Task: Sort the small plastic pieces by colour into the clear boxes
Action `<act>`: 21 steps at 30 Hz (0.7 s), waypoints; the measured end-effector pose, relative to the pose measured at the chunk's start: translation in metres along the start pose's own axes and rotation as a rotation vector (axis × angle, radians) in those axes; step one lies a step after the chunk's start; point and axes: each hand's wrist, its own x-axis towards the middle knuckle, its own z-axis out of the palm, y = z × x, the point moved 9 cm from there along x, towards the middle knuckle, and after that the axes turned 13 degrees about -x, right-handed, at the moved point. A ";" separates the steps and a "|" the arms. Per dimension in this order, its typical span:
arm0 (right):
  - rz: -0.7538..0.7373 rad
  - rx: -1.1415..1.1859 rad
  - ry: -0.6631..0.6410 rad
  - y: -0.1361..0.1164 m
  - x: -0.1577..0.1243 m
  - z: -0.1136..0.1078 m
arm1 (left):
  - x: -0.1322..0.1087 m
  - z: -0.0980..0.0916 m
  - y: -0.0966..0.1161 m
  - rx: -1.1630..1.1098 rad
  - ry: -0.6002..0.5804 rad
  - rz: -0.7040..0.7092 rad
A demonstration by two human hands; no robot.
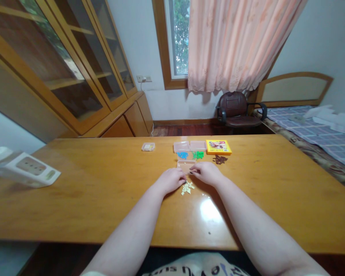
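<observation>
Fingers [181, 178] of both hands curled, grip unclear, over pale pieces [187, 187]; yellow box [218, 147] print unreadable.

A home bedroom; bed [313, 126], pink curtain [235, 42], wooden cabinet [74, 65].

My left hand [170, 180] and right hand [207, 172]: bare, no rings, forearms unsleeved; pale printed shirt [189, 268] with dark lettering at chest.

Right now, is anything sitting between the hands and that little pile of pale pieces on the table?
Nothing visible. The left hand and right hand rest beside the pale pieces, which lie on bare table. The small clear box sits just beyond them.
</observation>
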 end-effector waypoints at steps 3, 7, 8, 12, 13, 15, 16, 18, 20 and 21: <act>-0.096 0.040 -0.120 -0.008 -0.003 0.008 | -0.001 -0.001 -0.001 -0.005 0.001 -0.010; -0.153 0.083 -0.221 -0.012 -0.007 0.015 | -0.001 -0.004 0.000 0.017 0.004 0.001; -0.159 0.084 -0.235 -0.013 -0.007 0.016 | -0.001 -0.006 0.000 0.024 0.007 0.004; -0.150 0.032 -0.264 -0.014 -0.007 0.019 | -0.002 -0.012 0.001 0.044 0.022 -0.011; -0.148 0.017 -0.266 -0.015 -0.007 0.019 | -0.002 -0.012 0.001 0.043 0.020 -0.014; -0.149 -0.005 -0.267 -0.017 -0.007 0.020 | -0.003 -0.011 0.000 0.031 0.008 -0.022; -0.151 -0.014 -0.267 -0.018 -0.006 0.020 | -0.003 -0.010 -0.002 0.023 -0.001 -0.032; -0.148 -0.043 -0.268 -0.018 -0.006 0.021 | -0.004 -0.006 -0.006 0.010 -0.015 -0.063; -0.140 -0.074 -0.270 -0.018 -0.006 0.022 | -0.003 -0.003 -0.011 0.008 -0.022 -0.094; -0.135 -0.086 -0.270 -0.018 -0.006 0.021 | -0.003 -0.002 -0.013 0.012 -0.022 -0.105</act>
